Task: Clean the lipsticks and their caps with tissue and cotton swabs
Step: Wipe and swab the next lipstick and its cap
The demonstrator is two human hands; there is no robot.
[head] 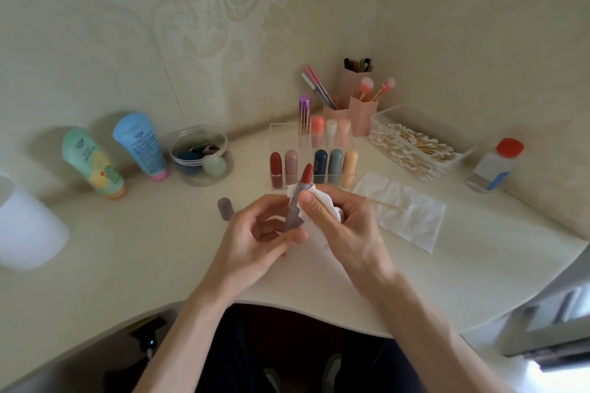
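Note:
My left hand (265, 233) pinches the mauve base of an open lipstick (295, 215) whose red-brown bullet (307, 175) points up and away. My right hand (332, 217) holds a crumpled white tissue (322, 198) against the tube's upper part, thumb pressing on it. The lipstick's mauve cap (225, 208) stands on the table left of my hands. A flat tissue (405, 210) with a used cotton swab (383, 202) on it lies to the right. A clear organiser (281, 131) behind my hands holds several capped lipsticks.
A clear box of cotton swabs (412, 143) and a red-capped bottle (495, 166) stand at the right. Pink brush holders (348, 105) sit in the corner. Two tubes (92, 163), a clear jar (199, 155) and a white container (25, 226) are on the left.

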